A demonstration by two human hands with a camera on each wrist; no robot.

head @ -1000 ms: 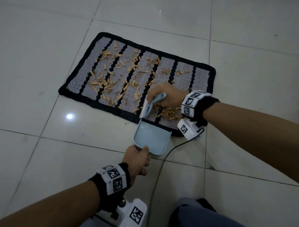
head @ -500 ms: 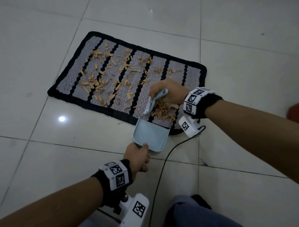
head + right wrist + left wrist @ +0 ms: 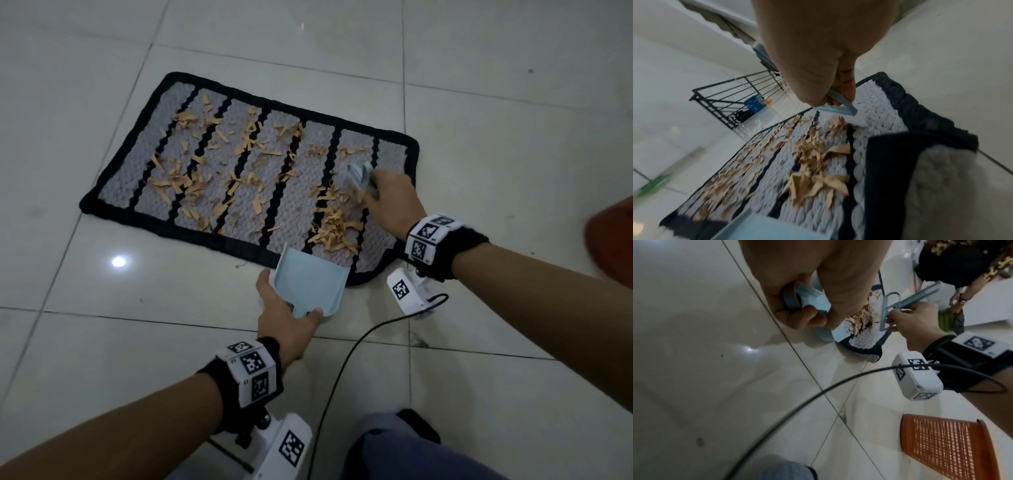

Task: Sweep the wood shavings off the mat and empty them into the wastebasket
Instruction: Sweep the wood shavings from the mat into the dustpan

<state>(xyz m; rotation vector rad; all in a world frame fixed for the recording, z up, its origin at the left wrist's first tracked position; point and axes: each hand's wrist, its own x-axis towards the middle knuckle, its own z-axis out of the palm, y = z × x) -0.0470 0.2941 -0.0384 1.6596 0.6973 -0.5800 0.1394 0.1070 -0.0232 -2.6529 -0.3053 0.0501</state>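
Note:
A grey mat [image 3: 239, 219] with black stripes lies on the tiled floor. Tan wood shavings [image 3: 212, 178] are scattered over it, and a denser pile [image 3: 334, 228] sits near its front right. My left hand [image 3: 289, 301] grips the rear of a light blue dustpan [image 3: 308, 277], whose lip rests on the mat's near edge just below the pile. My right hand [image 3: 373, 192] holds a small blue brush [image 3: 359, 174] over the mat, behind the pile. In the right wrist view the brush [image 3: 840, 106] hovers beyond the pile [image 3: 818, 170]. The orange mesh wastebasket [image 3: 941, 444] stands to my right.
A black cable [image 3: 346, 363] runs over the tiles between my arms. The mat's near right corner [image 3: 931, 170] is folded up under my right wrist. Another person [image 3: 962, 264] stands beyond the mat. A black railing [image 3: 731, 97] is further off. My knee [image 3: 404, 448] is low in the head view.
My right hand has carried the brush away from the dustpan, back and to the right over the mat. The swept pile stays by the dustpan, whose lip now rests on the mat's edge.

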